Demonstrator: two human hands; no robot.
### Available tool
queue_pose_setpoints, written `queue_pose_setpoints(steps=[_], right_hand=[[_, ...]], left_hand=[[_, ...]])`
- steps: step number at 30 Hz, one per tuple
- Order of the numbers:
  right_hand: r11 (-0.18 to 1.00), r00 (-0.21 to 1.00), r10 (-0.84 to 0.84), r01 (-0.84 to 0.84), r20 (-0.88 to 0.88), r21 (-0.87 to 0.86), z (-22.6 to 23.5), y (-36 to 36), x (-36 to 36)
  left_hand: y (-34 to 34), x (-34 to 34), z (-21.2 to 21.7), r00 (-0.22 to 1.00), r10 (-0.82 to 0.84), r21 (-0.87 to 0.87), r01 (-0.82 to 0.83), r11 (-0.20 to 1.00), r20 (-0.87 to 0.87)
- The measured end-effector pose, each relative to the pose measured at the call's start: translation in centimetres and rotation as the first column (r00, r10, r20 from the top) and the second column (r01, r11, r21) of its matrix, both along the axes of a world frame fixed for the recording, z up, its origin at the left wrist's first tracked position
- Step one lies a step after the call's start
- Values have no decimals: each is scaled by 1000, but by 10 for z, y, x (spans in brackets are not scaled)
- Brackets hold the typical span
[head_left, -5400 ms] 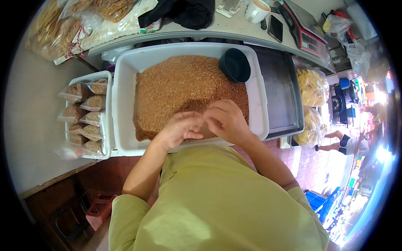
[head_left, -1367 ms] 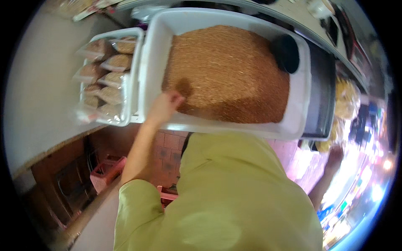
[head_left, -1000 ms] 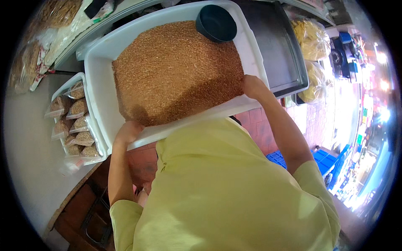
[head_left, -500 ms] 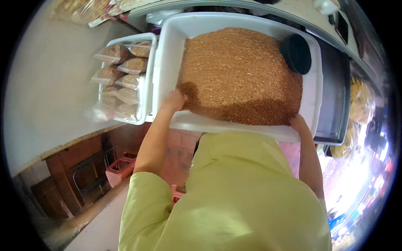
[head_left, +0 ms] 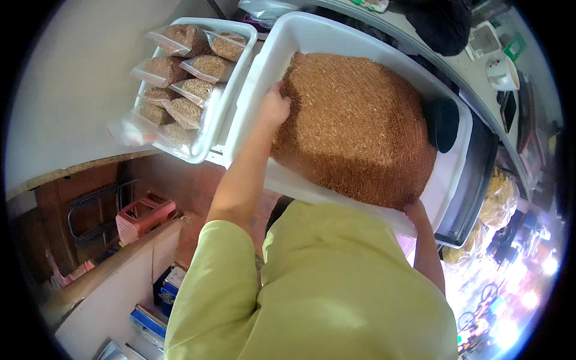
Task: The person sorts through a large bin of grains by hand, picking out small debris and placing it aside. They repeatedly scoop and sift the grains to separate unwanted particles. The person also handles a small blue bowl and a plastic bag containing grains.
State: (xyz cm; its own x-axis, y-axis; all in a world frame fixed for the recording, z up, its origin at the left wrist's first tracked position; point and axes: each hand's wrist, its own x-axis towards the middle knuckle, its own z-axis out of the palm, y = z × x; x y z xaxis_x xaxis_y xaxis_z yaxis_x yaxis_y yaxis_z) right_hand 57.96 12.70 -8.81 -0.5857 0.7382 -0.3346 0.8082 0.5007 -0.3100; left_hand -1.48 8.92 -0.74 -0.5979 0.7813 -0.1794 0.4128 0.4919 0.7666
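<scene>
A broad layer of brown grain lies in a large white plastic tub. My left hand is at the grain's left edge, its fingertips hidden against or in the grain. At the near right corner of the grain is my right hand, with its fingers mostly hidden at the grain's edge. A dark round container sits tilted at the right end of the tub, beside the grain.
Left of the tub, a smaller white tray holds several clear bags of grain. A dark tray stands along the tub's right side. The counter behind carries a white mug and a phone. A pink stool stands at lower left.
My left hand has moved farther up the grain's left edge. The right hand stays by the near right corner. The view has turned, so the tub appears more slanted.
</scene>
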Motion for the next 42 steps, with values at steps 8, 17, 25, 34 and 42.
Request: queue_pose_setpoints(steps=[8,17,25,34,42], right_hand=[[884,921,-359,388,152,-261,31,-6,-22],[795,870,-453,493,194,-354,77,-11,-59],[768,832,-484,553,272,-325,101,-9,-84],[791,849,-495,528,186,-308,87,-13,-73],[798,856,-485,518,180,-310,95,-13,-80]], left_hand=[[41,-4,-63,935,217,249,-289,924,280],[112,-15,-64,832,230,261,-401,878,505],[138,-13,-56,453,165,140,-566,812,876],[145,3,-62,778,15,278,-243,929,628],[137,11,-39,944,-61,310,-45,950,324]])
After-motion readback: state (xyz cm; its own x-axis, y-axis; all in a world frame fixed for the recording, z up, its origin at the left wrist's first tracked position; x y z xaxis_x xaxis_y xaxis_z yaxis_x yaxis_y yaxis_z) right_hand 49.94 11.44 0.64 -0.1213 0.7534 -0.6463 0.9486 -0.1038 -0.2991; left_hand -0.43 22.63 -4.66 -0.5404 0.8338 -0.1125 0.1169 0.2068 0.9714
